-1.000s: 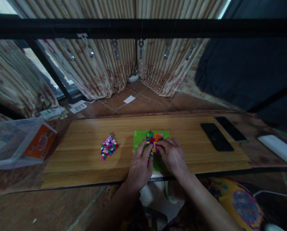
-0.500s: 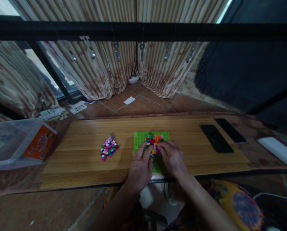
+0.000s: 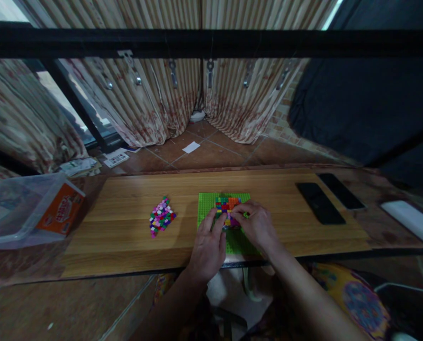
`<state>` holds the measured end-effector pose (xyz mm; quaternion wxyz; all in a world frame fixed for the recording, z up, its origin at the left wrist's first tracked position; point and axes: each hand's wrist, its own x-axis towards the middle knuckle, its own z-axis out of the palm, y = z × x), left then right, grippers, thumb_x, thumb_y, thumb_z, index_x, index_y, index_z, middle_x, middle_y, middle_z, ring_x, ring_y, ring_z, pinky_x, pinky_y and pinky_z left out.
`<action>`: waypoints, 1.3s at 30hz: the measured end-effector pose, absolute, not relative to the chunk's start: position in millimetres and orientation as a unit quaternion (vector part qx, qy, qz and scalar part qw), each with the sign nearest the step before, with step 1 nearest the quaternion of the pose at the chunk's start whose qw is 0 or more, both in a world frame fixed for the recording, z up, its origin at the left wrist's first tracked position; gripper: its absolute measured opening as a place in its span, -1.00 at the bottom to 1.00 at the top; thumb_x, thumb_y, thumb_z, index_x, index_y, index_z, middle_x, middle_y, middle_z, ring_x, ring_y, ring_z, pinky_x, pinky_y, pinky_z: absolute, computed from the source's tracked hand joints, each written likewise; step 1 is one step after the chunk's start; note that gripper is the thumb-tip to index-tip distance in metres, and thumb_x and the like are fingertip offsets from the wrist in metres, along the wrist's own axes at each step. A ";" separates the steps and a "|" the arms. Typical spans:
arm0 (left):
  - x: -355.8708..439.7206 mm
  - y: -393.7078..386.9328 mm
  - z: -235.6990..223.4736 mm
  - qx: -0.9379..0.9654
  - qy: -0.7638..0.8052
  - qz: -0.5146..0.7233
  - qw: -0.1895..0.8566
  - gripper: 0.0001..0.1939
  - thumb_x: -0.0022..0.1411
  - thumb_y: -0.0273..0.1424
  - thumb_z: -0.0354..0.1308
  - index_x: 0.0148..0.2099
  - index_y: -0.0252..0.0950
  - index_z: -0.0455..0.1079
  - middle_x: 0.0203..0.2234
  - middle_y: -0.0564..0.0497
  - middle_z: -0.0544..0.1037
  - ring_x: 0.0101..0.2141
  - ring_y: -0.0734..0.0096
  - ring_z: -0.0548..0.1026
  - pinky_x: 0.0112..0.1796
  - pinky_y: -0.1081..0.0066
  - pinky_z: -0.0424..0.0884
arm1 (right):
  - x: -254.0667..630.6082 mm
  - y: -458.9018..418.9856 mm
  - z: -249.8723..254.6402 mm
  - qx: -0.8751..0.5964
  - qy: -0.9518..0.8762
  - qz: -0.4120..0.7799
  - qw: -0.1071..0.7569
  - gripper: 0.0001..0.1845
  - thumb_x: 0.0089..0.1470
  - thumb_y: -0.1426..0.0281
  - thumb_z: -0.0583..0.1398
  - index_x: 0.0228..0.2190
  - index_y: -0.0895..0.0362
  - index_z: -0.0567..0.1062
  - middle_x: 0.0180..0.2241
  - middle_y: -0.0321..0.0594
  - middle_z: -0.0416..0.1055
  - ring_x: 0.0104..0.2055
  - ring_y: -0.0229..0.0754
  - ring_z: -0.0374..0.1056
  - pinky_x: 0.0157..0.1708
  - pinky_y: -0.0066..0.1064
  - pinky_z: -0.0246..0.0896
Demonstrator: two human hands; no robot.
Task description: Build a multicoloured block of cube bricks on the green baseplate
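Note:
A bright green studded baseplate [image 3: 204,203] lies near the table's front edge. On it is a patch of small coloured toy bricks [image 3: 226,207], in red, orange, blue, green, yellow and purple. My left hand [image 3: 207,244] rests over the left side of the patch, fingers stretched out and touching the bricks. From the right, my right hand [image 3: 257,225] reaches over the patch with thumb and index finger pinched together at its right part. Whatever sits between those fingertips is too small to make out. Both hands hide part of the plate.
A pile of loose small bricks [image 3: 162,216] lies left of the plate on the wooden tabletop [image 3: 126,241]. Two dark phones [image 3: 320,202] and a white oblong object [image 3: 410,220] are at the right. A clear plastic bin [image 3: 22,208] with an orange label stands far left.
My right hand's fingers have lifted and drawn together slightly, uncovering more of the plate's right side. My left hand stays nearly still on the bricks.

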<state>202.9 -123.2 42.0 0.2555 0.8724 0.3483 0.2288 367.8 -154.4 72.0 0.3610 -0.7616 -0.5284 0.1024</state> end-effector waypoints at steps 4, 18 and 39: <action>202.7 -122.4 42.0 0.881 0.348 0.227 0.227 -0.47 0.30 -0.48 -0.07 0.30 -0.21 0.10 0.29 -0.12 0.10 0.25 0.18 0.15 0.20 0.11 0.20 | 366.0 -154.7 70.6 -0.754 -0.526 0.110 0.378 -0.82 0.05 0.31 0.21 -0.51 0.05 0.58 -0.45 -0.23 0.49 -0.35 -0.15 0.39 -0.28 -0.35 0.21; 215.2 -124.5 54.4 0.938 0.309 0.134 0.081 -0.30 0.31 -0.30 -0.03 0.39 -0.30 -0.21 0.34 -0.15 0.01 0.34 0.13 -0.09 0.23 -0.10 0.03 | 406.8 -184.6 58.5 -0.694 -0.369 0.197 0.587 -0.65 -0.05 0.09 0.27 -0.44 0.13 0.59 -0.39 -0.14 0.57 -0.33 -0.08 0.44 -0.27 -0.30 0.30; 186.4 -134.6 60.7 0.881 0.390 0.249 0.099 -0.40 0.24 -0.39 0.03 0.31 -0.23 0.05 0.25 -0.15 0.21 0.25 0.13 0.15 0.22 -0.01 0.11 | 470.0 -199.2 53.6 -0.737 -0.455 0.154 0.476 -0.73 -0.08 0.10 0.21 -0.50 0.00 0.58 -0.39 -0.15 0.59 -0.27 0.14 0.51 -0.27 -0.13 0.38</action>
